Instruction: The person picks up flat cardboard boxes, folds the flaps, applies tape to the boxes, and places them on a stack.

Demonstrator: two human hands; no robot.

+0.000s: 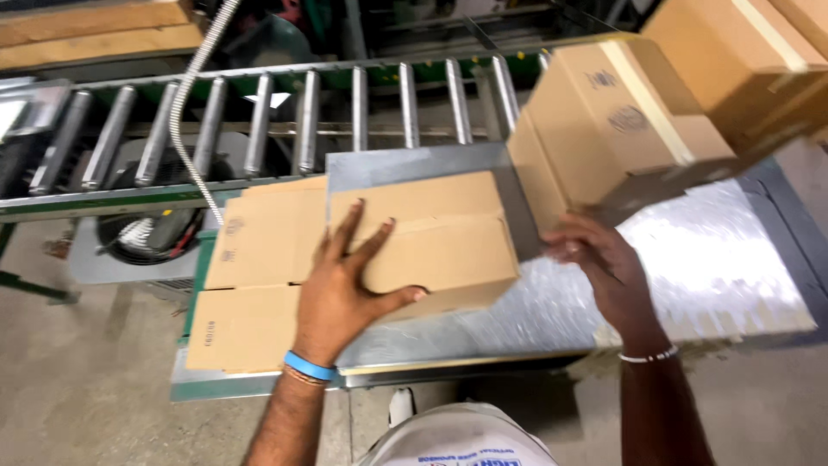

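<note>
A flat brown cardboard box blank (pixel 431 237) is pinned on the shiny metal worktable (pixel 716 259) by the left hand (pixel 345 289), fingers spread, thumb hooked under its edge. A taped brown carton (pixel 612 129) is steadied by the right hand (pixel 604 267), fingers loosely curled against it.

Flat brown carton (pixel 423 237) ctr, taped box (pixel 604 129) right, prob. blurred.

Floor (pixel 78 380): grey concrete, seen under and beside the work table.
Table (pixel 716 267): a shiny metal top, lit bright on the right.
Rollers (pixel 259 121): a row of metal rollers in a green frame, set behind the table.
Hose (pixel 185 112): a ribbed silver tube, hung across the rollers.
Fan (pixel 147 233): a round black one, seen below the rollers.
</note>
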